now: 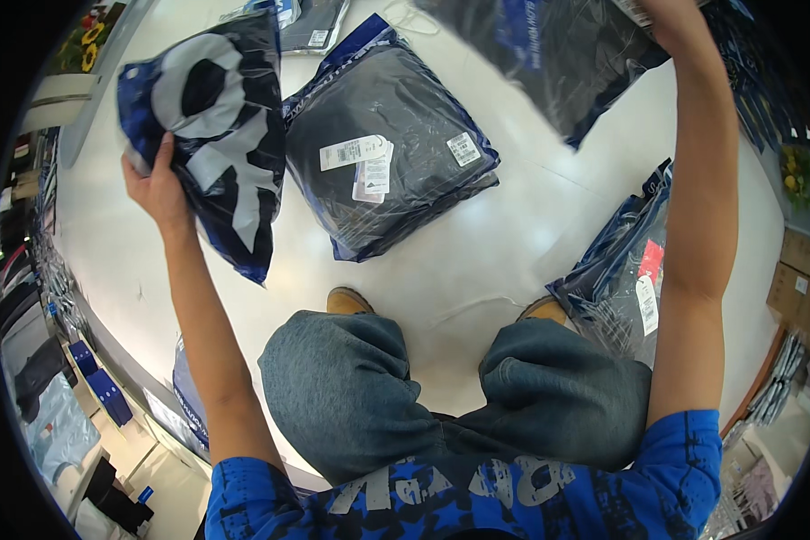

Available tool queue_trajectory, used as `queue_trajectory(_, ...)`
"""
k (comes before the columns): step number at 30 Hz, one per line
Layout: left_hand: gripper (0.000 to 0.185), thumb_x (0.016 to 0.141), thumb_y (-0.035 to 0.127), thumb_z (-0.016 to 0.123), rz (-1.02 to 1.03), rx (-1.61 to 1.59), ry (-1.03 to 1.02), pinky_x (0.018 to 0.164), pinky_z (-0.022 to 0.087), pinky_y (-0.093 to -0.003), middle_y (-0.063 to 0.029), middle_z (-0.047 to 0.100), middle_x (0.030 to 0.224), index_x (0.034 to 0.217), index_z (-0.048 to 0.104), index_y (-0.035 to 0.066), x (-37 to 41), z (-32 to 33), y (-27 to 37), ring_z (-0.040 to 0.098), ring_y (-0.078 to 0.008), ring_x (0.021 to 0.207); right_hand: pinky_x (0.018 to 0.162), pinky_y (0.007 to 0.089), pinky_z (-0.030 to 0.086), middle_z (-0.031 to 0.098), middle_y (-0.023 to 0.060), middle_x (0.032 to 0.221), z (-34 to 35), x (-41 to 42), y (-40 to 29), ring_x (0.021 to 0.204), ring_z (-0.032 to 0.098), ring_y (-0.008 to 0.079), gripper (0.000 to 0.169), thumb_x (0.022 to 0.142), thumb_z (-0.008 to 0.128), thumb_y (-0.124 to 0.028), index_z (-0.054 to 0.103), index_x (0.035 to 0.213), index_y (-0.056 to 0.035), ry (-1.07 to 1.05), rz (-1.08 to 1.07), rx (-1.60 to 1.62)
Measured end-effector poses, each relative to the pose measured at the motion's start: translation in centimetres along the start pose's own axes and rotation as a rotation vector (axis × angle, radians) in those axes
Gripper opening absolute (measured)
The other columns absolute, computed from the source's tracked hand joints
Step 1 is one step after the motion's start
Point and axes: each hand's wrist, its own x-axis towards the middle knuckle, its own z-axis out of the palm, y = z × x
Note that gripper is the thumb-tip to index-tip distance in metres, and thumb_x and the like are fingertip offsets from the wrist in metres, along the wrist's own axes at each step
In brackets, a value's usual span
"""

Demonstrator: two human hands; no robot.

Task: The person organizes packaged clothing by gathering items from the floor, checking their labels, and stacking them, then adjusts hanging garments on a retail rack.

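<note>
My left hand (158, 192) grips the edge of a dark blue plastic garment bag (226, 128) with large white print, raised at the left. My right hand (671, 20) reaches to the top right and is partly cut off by the picture's edge. It holds the edge of a clear-fronted bag with a dark garment (547, 61), slightly blurred. Between the two lies a stack of bagged dark folded garments (391, 135), with white paper tags and a barcode sticker on top. Another bagged garment (621, 270) with red and white tags lies beneath my right forearm.
More bagged clothing (314, 30) lies on the pale floor (513, 216) at the far side. A loose white string (476, 307) runs between my shoes. Shelves with clothes (47, 378) line the left, and cardboard boxes (793, 283) stand at the right.
</note>
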Motion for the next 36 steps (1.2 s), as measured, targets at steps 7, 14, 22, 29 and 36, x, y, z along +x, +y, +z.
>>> queue_trajectory(7, 0.037, 0.074, 0.001, 0.075, 0.017, 0.094, 0.242, 0.081, 0.048, -0.0286, -0.0143, 0.063, 0.102, 0.104, 0.057, -0.009, 2.8, -5.2, 3.5, 0.06, -0.0196, 0.087, 0.066, 0.0245, 0.049, 0.065, 0.0044, 0.084, 6.3, -0.5, 11.0, 0.074, 0.061, 0.0099, 0.033, 0.09, 0.061, -0.033, 0.063, 0.102, -0.002, -0.223, 0.164, 0.603)
queue_trajectory(14, 0.037, 0.076, 0.008, 0.077, 0.398, 0.195, 0.006, 0.079, 0.049, -0.0285, -0.0133, 0.062, 0.102, 0.106, 0.057, -0.003, -1.9, -0.6, 8.1, 0.06, -0.0192, 0.088, 0.057, 0.0243, 0.05, 0.056, 0.0001, 0.073, 17.4, -9.4, 16.0, 0.064, 0.053, 0.0086, 0.025, 0.091, 0.06, -0.031, 0.059, 0.08, -0.0081, -0.869, 0.618, 0.246)
queue_trajectory(22, 0.056, 0.062, -0.012, 0.054, 0.525, 0.229, -0.876, 0.088, 0.049, -0.0384, -0.0163, 0.06, 0.116, 0.116, 0.054, 0.004, -10.9, 6.9, -0.7, 0.06, -0.036, 0.103, 0.06, 0.0273, 0.055, 0.066, 0.0148, 0.088, 18.0, -10.0, 14.8, 0.072, 0.065, 0.017, 0.036, 0.087, 0.059, -0.037, 0.057, 0.092, -0.0013, -0.889, 0.69, 0.262)
queue_trajectory(29, 0.041, 0.078, -0.008, 0.057, 0.118, 0.07, -0.661, 0.08, 0.049, -0.0304, -0.0187, 0.066, 0.103, 0.117, 0.052, 0.004, -9.6, 8.2, -1.7, 0.066, -0.0269, 0.092, 0.062, 0.0248, 0.055, 0.066, 0.0136, 0.085, 18.4, -12.4, 12.3, 0.072, 0.066, 0.0174, 0.048, 0.08, 0.07, -0.041, 0.062, 0.095, 0.004, -1.051, 0.559, 0.198)
queue_trajectory(36, 0.039, 0.079, -0.006, 0.062, 0.068, 0.068, -0.679, 0.083, 0.047, -0.0279, -0.0157, 0.066, 0.104, 0.116, 0.053, 0.003, -9.0, 8.3, -1.2, 0.062, -0.0186, 0.095, 0.06, 0.0235, 0.054, 0.068, 0.0082, 0.079, 19.4, -12.3, 14.1, 0.068, 0.066, 0.0134, 0.023, 0.086, 0.066, -0.021, 0.057, 0.073, -0.005, -1.092, 0.581, 0.32)
